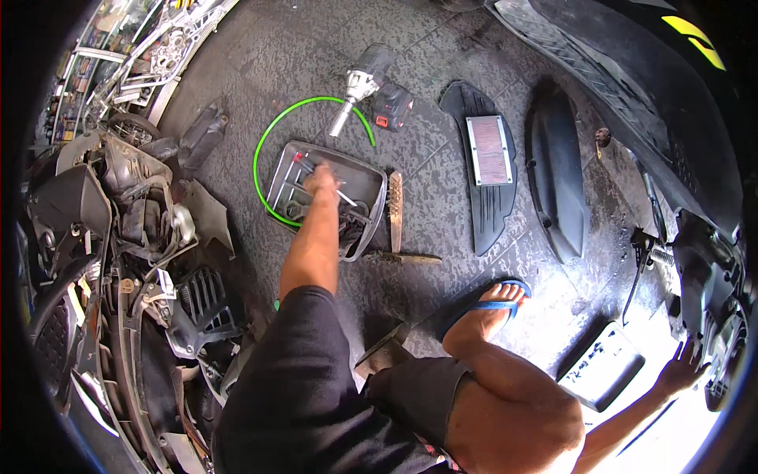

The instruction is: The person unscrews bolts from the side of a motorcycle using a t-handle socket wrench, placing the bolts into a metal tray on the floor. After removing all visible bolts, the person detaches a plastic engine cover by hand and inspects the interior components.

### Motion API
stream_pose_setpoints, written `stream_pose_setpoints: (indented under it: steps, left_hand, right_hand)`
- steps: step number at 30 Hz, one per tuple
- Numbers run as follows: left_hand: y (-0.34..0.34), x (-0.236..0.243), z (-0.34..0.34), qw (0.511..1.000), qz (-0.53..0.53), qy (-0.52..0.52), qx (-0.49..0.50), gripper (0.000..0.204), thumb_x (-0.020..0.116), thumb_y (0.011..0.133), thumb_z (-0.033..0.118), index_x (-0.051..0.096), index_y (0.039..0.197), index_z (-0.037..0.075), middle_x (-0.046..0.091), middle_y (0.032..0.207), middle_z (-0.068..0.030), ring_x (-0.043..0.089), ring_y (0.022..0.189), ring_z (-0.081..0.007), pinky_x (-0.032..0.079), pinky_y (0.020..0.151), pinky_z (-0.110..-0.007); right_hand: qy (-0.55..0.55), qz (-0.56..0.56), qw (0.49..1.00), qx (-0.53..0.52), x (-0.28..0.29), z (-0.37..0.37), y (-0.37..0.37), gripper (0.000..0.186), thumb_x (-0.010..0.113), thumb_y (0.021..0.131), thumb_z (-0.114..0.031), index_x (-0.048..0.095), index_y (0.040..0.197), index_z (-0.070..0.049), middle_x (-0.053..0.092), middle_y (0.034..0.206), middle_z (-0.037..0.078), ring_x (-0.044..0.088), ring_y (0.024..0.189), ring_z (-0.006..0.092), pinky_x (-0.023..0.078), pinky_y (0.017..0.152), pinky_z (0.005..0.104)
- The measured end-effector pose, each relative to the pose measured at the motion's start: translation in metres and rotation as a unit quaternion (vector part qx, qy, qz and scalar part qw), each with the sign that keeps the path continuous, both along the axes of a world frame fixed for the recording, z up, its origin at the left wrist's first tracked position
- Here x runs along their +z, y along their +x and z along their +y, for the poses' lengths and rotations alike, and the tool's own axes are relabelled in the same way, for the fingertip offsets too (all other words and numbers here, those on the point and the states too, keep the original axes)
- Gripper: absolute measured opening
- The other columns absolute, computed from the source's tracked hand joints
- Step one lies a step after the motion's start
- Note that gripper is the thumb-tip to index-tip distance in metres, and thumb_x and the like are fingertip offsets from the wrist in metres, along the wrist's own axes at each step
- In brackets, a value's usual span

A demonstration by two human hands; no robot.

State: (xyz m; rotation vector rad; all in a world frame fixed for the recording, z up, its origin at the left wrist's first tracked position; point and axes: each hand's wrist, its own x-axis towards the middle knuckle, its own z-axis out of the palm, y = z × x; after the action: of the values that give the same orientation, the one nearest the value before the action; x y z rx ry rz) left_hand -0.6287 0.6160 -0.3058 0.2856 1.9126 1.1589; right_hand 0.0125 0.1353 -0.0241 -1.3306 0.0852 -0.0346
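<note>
My left hand [320,182] reaches down into a grey tray [371,178] of hand tools on the floor. Its fingers are closed around something, mostly hidden by the hand; a thin pale rod [347,197] shows beside it. A red-tipped tool [298,157] lies just past the fingertips, and wrenches [295,209] lie in the tray's near left part. Far to the right, my right hand [681,373] has its fingers spread beside the dark lower parts of a motorcycle [699,272]; whether it touches them I cannot tell.
A green hose [258,154] loops around the tray. Beyond it lies an impact wrench [362,83] with a battery [392,107]. A brush [395,209], an air filter [487,150] and a black cover [555,174] lie rightward. Dismantled motorcycle parts [142,213] crowd the left.
</note>
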Motion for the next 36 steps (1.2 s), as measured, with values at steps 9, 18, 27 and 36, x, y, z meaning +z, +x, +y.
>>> stream_pose_setpoints:
  steps: [9,18,27,36]
  left_hand:
    - [-0.041,-0.002,-0.054,0.806,0.456,-0.238,-0.293,0.060,0.075,0.070,0.043,0.066,0.106,-0.005,0.062,0.117,-0.0273,0.061,0.113,-0.0375,0.049,0.096,-0.041]
    - [-0.078,-0.004,-0.035,0.915,0.301,-0.218,-0.157,0.035,0.069,0.075,0.029,0.067,0.093,0.000,0.068,0.092,-0.0159,0.068,0.080,-0.0302,0.055,0.067,-0.042]
    - [-0.042,0.073,-0.090,0.965,0.095,0.092,-0.227,0.029,0.066,0.083,0.028,0.065,0.095,0.002,0.065,0.088,-0.0086,0.063,0.076,-0.0212,0.050,0.064,-0.033]
    - [0.037,0.120,-0.249,0.727,0.444,0.170,-0.496,0.022,0.071,0.079,0.014,0.066,0.093,-0.002,0.070,0.089,-0.0136,0.066,0.077,-0.0231,0.051,0.071,-0.039]
  right_hand:
    - [0.012,-0.002,1.000,0.011,-0.017,-0.022,0.025,0.061,0.045,0.097,-0.046,0.039,0.133,0.004,0.045,0.139,0.026,0.039,0.134,0.0401,0.022,0.116,0.0538]
    - [0.039,0.018,0.999,0.021,-0.016,-0.012,0.013,0.060,0.044,0.098,-0.044,0.038,0.137,0.000,0.045,0.140,0.025,0.038,0.135,0.0390,0.020,0.118,0.0516]
    - [-0.072,-0.032,0.997,0.005,-0.036,-0.027,0.030,0.059,0.035,0.100,-0.047,0.040,0.138,-0.003,0.051,0.133,0.022,0.043,0.129,0.0387,0.028,0.110,0.0535]
    - [0.049,0.004,0.995,0.090,-0.014,-0.029,0.009,0.081,0.048,0.093,-0.057,0.026,0.145,0.000,0.049,0.134,0.021,0.048,0.125,0.0381,0.028,0.110,0.0481]
